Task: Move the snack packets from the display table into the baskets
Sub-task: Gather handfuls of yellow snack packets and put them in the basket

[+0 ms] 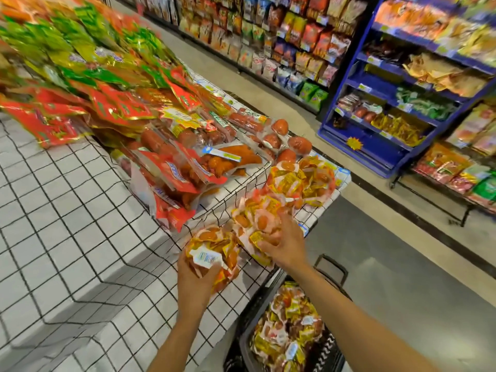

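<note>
Seen from the head camera, the left hand has its fingers curled round a clump of packets at the near edge of the display table; the right hand digs curled fingers into a heap of packets just beside it, gripping several at once. The basket stands on the floor below the table corner, already holding many of the same packets. Both grabs look loose and overfull, so small slippery packets could spill from either hand on the way down; any that miss the rim would land on the floor or slide off the checked cloth. The raised basket handle sits under the right arm and could catch a wrist or knock packets aside. A further pile of packets lies beyond the heap; red bags and sausages crowd close and could be dragged along; a blue shelf rack stands across the aisle, well apart.
</note>
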